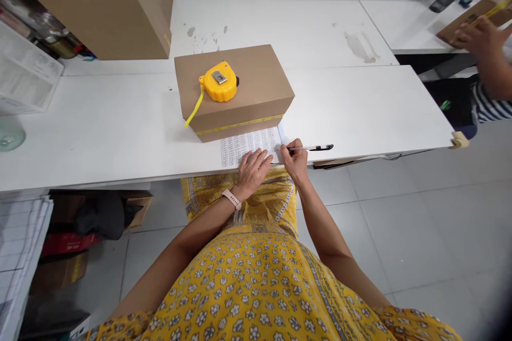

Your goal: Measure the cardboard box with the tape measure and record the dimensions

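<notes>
My right hand [295, 162] is closed around a pen [316, 147], its tip end down at the right side of a sheet of paper [236, 150] covered in rows of small writing. Flat on the lower part of that sheet lies my left hand [254, 171], fingers stretched out. Just beyond the paper sits a closed cardboard box [256, 80] with yellow tape along its near side, and it appears to cover the sheet's far part. A yellow tape measure [221, 82] rests on top of the box, its strap hanging over the front.
Larger cardboard boxes [120, 16] are stacked at the back left of the white table [352, 112]. A glass object [10, 136] stands at the left edge. At the far right, another person's hand [482, 37] touches a taped box [460, 26]. Several items fill the space below the table at left.
</notes>
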The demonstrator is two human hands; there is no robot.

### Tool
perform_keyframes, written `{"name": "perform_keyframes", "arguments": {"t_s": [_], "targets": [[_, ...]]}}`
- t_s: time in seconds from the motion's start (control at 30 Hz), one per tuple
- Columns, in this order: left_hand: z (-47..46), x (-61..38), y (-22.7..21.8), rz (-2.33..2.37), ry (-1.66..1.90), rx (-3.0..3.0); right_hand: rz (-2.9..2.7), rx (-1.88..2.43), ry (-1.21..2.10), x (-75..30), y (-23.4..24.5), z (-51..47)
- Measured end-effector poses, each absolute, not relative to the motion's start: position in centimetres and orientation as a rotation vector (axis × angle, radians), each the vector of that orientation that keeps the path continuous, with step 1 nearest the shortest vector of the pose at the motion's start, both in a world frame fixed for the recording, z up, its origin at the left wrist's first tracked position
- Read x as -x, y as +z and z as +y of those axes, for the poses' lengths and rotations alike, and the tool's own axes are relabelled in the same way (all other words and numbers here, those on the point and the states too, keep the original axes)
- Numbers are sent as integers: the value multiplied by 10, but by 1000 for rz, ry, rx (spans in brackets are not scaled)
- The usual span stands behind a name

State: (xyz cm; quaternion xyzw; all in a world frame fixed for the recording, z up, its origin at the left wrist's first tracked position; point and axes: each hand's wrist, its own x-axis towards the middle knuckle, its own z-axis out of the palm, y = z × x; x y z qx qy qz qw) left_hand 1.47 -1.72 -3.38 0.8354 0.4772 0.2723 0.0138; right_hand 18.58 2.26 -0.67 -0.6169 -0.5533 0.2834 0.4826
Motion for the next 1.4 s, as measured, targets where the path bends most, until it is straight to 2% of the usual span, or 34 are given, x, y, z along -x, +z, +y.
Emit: {"name": "perform_keyframes", "arguments": {"t_s": [0.73, 0.87, 1.03, 1.13, 1.23, 1.4], "targets": [[-18, -14, -33, 1473, 830, -2557, -1245, 1511, 677, -185, -6, 23], [-17, -13, -31, 1464, 825, -2539, -1225, 1512, 561, -206, -7, 37], [-19, -15, -27, 1461, 871, -2516, -1637, 1674, 282, -246, -11, 69], [-23, -13, -13, 1451, 947, -2513, -1805, 1756, 172, -257, -16, 80], [-18, 3, 20, 1494, 1069, -2510, -1834, 1755, 108, -258, -23, 84], [29, 51, 91, 1823, 1596, -2317, -1728, 1691, 92, -259, -34, 86]]}}
